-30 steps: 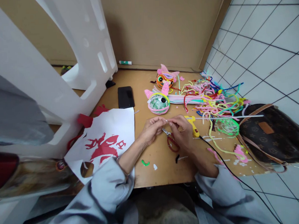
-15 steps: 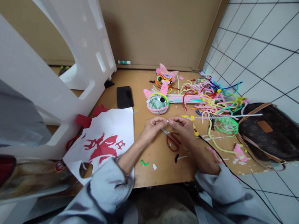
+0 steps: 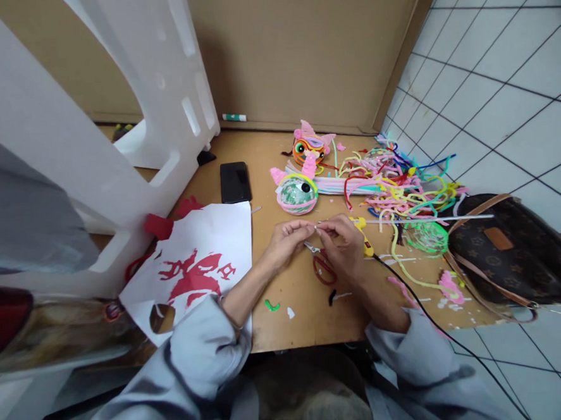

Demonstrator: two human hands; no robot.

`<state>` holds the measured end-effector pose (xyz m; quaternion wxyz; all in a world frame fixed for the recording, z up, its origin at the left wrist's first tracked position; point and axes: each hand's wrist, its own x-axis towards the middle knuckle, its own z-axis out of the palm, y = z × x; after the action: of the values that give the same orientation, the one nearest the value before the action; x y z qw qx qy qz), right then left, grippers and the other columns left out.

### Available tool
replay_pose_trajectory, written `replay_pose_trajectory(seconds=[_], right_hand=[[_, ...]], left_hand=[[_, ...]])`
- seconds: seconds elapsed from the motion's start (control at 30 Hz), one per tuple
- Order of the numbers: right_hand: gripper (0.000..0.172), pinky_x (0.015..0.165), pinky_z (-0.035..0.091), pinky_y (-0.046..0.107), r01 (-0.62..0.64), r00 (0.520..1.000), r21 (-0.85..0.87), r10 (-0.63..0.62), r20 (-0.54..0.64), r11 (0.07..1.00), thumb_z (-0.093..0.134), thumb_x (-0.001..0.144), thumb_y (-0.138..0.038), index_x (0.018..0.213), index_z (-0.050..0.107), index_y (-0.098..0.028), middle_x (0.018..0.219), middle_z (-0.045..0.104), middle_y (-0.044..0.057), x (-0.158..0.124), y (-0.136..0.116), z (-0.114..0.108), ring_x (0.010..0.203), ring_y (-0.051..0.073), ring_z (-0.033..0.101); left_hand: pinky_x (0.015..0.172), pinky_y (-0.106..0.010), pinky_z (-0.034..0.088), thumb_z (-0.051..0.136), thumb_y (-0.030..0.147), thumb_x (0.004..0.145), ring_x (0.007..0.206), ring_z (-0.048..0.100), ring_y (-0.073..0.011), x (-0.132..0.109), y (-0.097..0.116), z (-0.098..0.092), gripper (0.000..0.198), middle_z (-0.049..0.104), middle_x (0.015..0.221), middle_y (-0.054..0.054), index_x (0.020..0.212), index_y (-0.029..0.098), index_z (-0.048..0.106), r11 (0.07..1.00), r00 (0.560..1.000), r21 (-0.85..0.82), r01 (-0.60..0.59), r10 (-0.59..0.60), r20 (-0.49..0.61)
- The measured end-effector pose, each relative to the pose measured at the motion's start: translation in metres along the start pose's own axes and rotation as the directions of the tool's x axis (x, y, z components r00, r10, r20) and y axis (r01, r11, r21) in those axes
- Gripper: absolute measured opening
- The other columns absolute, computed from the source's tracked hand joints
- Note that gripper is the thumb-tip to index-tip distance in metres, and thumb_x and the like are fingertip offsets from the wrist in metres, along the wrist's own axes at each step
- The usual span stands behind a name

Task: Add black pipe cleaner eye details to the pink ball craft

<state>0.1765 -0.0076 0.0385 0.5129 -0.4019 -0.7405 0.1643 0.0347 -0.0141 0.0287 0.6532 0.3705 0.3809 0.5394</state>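
Note:
A tiny white piece [image 3: 316, 227] shows between the fingertips of my left hand [image 3: 288, 240] and my right hand [image 3: 343, 243]; what it is I cannot make out. Both hands are closed in a pinch and meet above the table. Red-handled scissors [image 3: 323, 269] lie partly under my right hand. Just beyond that hand is a yellow glue gun [image 3: 366, 237] with a long glue stick [image 3: 428, 219] pointing right. In front of my hands sits a round green and pink craft head [image 3: 296, 194] with one black eye.
Behind stands an orange craft head [image 3: 308, 150]. Pipe cleaners [image 3: 398, 190] are heaped at the right, near a brown handbag [image 3: 515, 246]. A black phone [image 3: 235, 182] and white paper with red cutouts [image 3: 237, 238] lie left. The glue gun's cable [image 3: 424, 312] crosses the right edge.
My right hand has turned a little and its fingers have curled in closer around the pinch. My left hand has hardly moved.

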Motion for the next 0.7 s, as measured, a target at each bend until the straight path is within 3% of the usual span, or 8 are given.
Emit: replay_pose_trajectory(seconds=[0.27,0.47,0.7], right_hand=[[0.005,0.056,0.045,0.025,-0.126,0.991,0.097,0.13,-0.036,0.987,0.065,0.079,-0.023,0.076,0.067,-0.019,0.072,0.061,0.0,0.0013,0.0022,0.0024,0.061,0.012,0.053],[0.007,0.058,0.045,0.024,-0.203,0.979,0.171,0.205,0.003,0.964,0.067,0.077,-0.025,0.076,0.068,-0.019,0.072,0.061,0.0,0.0014,0.0009,0.0017,0.062,0.011,0.053],[0.012,0.06,0.045,0.024,-0.358,0.932,0.384,0.349,0.094,0.851,0.071,0.071,-0.03,0.074,0.068,-0.019,0.071,0.061,0.0,0.003,0.0026,0.0036,0.064,0.011,0.054]], left_hand=[[0.044,-0.024,0.007,0.078,0.044,0.062,0.039,0.018,-0.0021,-0.0011,0.0029,0.0024,0.036,0.033,0.041,0.008,0.072,0.011,0.068,1.0,1.0,0.006,-0.012,0.011,0.024],[0.043,-0.023,0.007,0.078,0.047,0.061,0.039,0.017,-0.0019,-0.001,0.0033,0.0023,0.039,0.031,0.041,0.009,0.071,0.011,0.066,1.0,1.0,0.007,0.006,-0.006,0.022],[0.044,-0.023,0.008,0.077,0.046,0.064,0.039,0.017,-0.0016,-0.0009,0.0016,0.0022,0.037,0.028,0.043,0.01,0.07,0.012,0.063,1.0,1.0,-0.013,0.004,-0.004,0.029]])
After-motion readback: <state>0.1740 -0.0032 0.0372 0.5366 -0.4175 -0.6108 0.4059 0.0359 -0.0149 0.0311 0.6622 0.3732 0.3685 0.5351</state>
